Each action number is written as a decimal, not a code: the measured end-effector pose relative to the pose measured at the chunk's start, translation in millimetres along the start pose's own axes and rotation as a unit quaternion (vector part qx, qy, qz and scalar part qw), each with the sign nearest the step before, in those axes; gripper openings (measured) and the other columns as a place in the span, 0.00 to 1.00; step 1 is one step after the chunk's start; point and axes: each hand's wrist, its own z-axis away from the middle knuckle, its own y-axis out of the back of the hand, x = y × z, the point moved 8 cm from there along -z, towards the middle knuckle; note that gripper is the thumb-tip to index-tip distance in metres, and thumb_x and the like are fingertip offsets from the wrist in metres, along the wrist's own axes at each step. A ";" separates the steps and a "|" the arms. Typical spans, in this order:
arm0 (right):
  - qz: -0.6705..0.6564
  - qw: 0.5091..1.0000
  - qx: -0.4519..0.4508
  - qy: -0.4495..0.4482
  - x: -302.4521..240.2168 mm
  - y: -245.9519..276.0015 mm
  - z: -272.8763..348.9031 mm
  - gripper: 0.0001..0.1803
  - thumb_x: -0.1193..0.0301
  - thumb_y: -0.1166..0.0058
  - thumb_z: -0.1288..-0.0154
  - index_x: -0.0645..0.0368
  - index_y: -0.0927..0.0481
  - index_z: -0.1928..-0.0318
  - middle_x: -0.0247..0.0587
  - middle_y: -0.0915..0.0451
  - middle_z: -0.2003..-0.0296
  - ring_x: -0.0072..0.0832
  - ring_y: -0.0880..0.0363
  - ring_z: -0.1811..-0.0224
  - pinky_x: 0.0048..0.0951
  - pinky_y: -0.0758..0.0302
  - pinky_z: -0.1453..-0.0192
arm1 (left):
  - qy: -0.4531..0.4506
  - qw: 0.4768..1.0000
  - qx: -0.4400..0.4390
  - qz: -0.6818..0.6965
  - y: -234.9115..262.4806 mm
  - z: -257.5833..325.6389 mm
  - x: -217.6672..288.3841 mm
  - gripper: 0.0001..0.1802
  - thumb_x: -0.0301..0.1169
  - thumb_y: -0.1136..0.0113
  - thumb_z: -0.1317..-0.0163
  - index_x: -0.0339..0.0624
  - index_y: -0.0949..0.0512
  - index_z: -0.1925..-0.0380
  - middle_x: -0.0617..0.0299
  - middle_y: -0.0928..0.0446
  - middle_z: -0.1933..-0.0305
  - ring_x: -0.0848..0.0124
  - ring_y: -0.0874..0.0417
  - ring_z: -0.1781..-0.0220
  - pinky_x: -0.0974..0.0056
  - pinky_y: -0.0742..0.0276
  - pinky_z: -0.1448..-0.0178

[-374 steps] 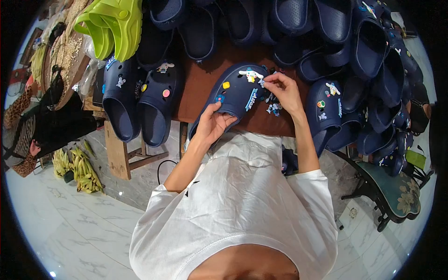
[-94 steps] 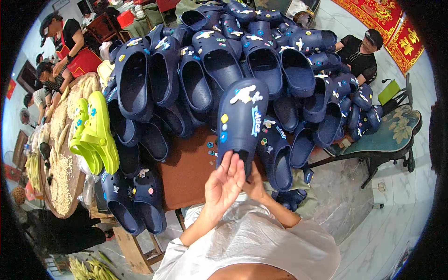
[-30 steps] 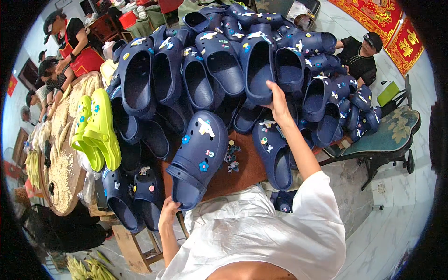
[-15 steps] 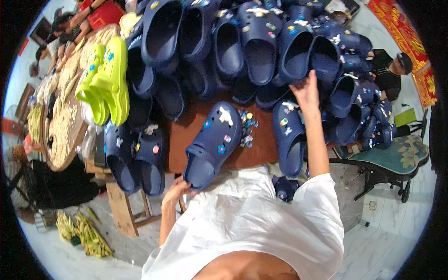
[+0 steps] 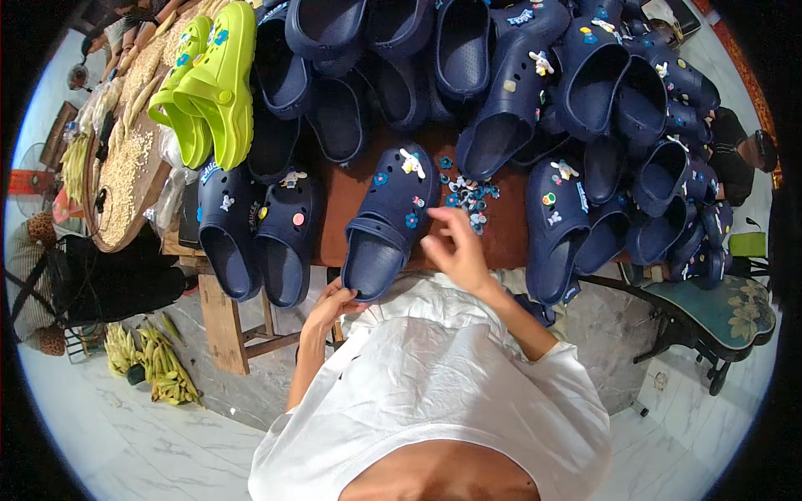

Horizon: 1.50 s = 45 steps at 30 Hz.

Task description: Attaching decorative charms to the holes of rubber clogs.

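Note:
A navy clog (image 5: pixel 373 267) with flower and white character charms stands toe-away at the table's near edge. My left hand (image 5: pixel 334 302) grips its heel, the fingers partly hidden under the sole. Just right of the clog hovers my right hand (image 5: pixel 459 255), fingers bent and apart, with nothing visible in them. Loose small charms (image 5: pixel 472 200), blue, white and dark, lie in a heap beyond that hand on the brown tabletop (image 5: pixel 341 219). To its right rests another decorated navy clog (image 5: pixel 555 230); a navy pair (image 5: pixel 288 242) sits on the left.
Piled navy clogs (image 5: pixel 464 54) fill the table's far side and right. A lime-green pair (image 5: pixel 225 92) stands at the far left, beside a round tray (image 5: pixel 125 196) of pale kernels. A wooden stool (image 5: pixel 224 321) is lower left, a green-topped chair (image 5: pixel 710 309) at right. Other people are at the back.
My right hand has come back from the far-right clogs to beside the held clog. One clog in the pile now leans tilted. My left hand keeps its hold; the whole view has shifted.

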 end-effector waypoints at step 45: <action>0.307 0.938 0.155 -0.053 85.6 96.6 -26.1 0.10 0.77 0.42 0.39 0.60 0.24 0.57 0.45 0.24 0.62 0.42 0.23 0.60 0.40 0.27 0.55 | -0.140 0.898 0.043 0.415 -111.1 -89.2 94.6 0.21 0.33 0.54 0.27 0.39 0.31 0.37 0.54 0.27 0.35 0.59 0.25 0.36 0.51 0.28 0.31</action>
